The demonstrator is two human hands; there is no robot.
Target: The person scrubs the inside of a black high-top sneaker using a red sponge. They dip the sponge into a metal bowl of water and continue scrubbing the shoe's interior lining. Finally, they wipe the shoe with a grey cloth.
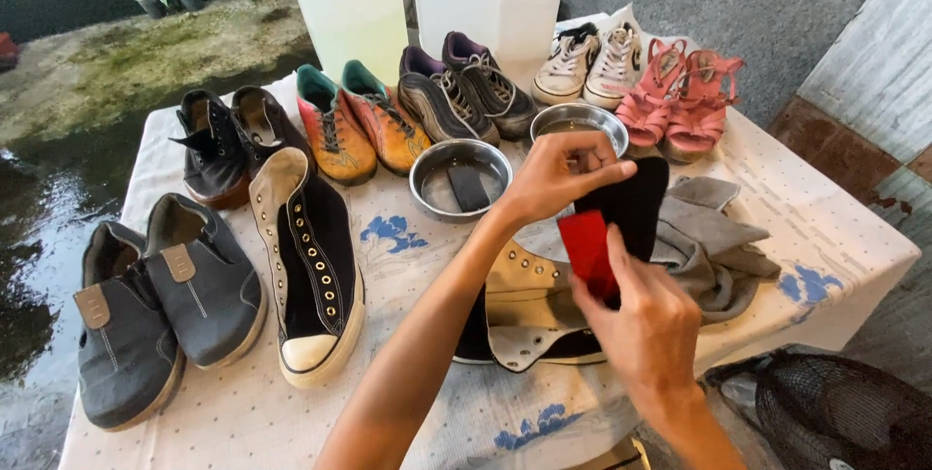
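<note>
Insole (636, 203) is pinched at its top by left hand (555, 174); red cloth (588, 251) is gripped by right hand (646, 319), pressed against insole, above black sneaker (529, 319).

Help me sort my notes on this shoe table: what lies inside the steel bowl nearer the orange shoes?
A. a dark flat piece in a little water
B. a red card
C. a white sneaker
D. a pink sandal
A: the steel bowl next to the orange shoes holds a dark flat piece in shallow liquid, while the red piece is in the right hand.
</note>
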